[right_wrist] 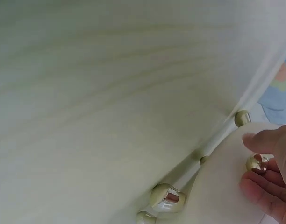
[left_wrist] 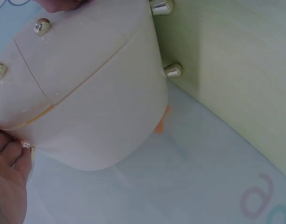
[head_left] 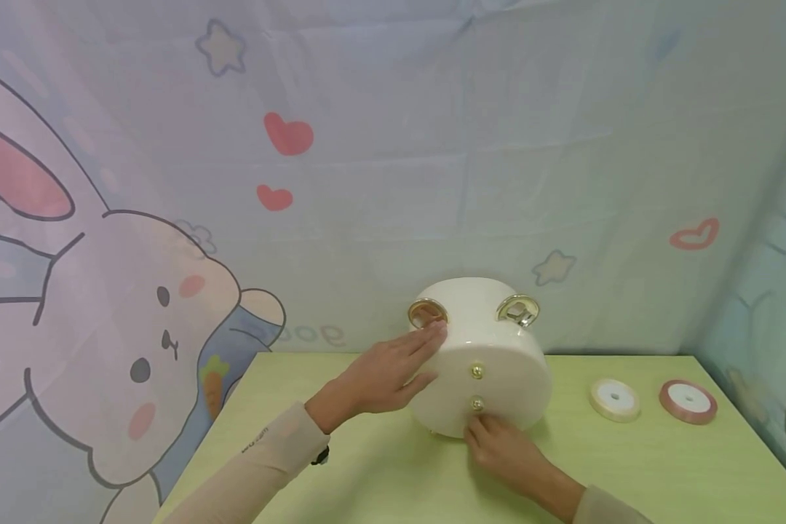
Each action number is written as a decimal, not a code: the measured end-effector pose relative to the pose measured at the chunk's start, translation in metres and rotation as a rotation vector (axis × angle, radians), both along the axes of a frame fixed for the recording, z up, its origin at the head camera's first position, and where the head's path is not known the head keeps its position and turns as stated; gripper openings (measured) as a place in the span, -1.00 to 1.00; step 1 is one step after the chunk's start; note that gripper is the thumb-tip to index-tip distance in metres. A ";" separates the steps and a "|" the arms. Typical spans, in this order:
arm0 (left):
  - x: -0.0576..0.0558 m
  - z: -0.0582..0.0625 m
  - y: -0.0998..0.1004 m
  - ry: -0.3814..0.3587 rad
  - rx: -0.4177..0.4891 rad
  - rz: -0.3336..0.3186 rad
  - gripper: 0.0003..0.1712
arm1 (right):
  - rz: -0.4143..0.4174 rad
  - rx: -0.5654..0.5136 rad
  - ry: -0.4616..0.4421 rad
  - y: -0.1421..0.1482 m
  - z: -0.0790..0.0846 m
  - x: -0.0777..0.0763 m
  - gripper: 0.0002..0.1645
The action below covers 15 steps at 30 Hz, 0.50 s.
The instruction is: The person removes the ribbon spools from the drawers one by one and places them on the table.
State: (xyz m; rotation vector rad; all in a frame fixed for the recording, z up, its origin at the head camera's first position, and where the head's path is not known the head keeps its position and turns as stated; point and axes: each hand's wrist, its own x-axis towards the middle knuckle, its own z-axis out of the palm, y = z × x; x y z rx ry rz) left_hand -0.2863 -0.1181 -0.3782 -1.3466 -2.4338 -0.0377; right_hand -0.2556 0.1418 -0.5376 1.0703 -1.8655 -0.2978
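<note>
A white rounded box [head_left: 517,378] with a seamed front stands on the table, carrying gold knobs [head_left: 477,371] down its front and a gold ring [head_left: 519,310] on each upper side. Small gold feet [left_wrist: 173,71] show underneath in the left wrist view. My left hand [head_left: 393,367] rests with extended fingers on the box's upper left side, fingertips beside the left gold ring [head_left: 427,313]. At the lower front, my right hand [head_left: 507,453] has thumb and fingers around a gold knob [right_wrist: 256,163]; the right wrist view shows that knob between them.
To the right of the box lie a cream ribbon spool [head_left: 614,400] and a pink ribbon spool [head_left: 688,402] on the light green table [head_left: 393,466]. Close behind the box hangs a printed cloth [head_left: 380,182] with a rabbit, hearts and stars.
</note>
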 end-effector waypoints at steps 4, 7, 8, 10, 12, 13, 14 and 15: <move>0.000 0.001 -0.001 -0.073 -0.009 0.023 -0.27 | -0.014 0.023 0.029 -0.003 -0.003 -0.002 -0.33; -0.001 0.001 -0.003 -0.099 -0.014 0.025 -0.27 | -0.021 0.030 0.027 -0.004 -0.005 -0.003 -0.26; -0.001 0.000 -0.003 -0.103 -0.014 0.024 -0.27 | -0.022 0.034 0.025 -0.004 -0.005 -0.004 -0.25; -0.001 0.000 -0.004 -0.105 -0.018 0.018 -0.26 | -0.022 0.039 0.025 -0.004 -0.006 -0.004 -0.26; -0.001 0.000 -0.004 -0.103 -0.024 0.012 -0.26 | -0.020 0.038 0.027 -0.004 -0.006 -0.004 -0.26; -0.001 0.001 -0.004 -0.102 -0.029 0.009 -0.25 | -0.019 0.039 0.027 -0.004 -0.006 -0.004 -0.27; -0.001 0.002 -0.004 -0.101 -0.035 0.007 -0.25 | -0.017 0.037 0.027 -0.004 -0.006 -0.004 -0.27; -0.001 0.002 -0.004 -0.099 -0.042 0.005 -0.25 | -0.016 0.036 0.028 -0.004 -0.005 -0.004 -0.28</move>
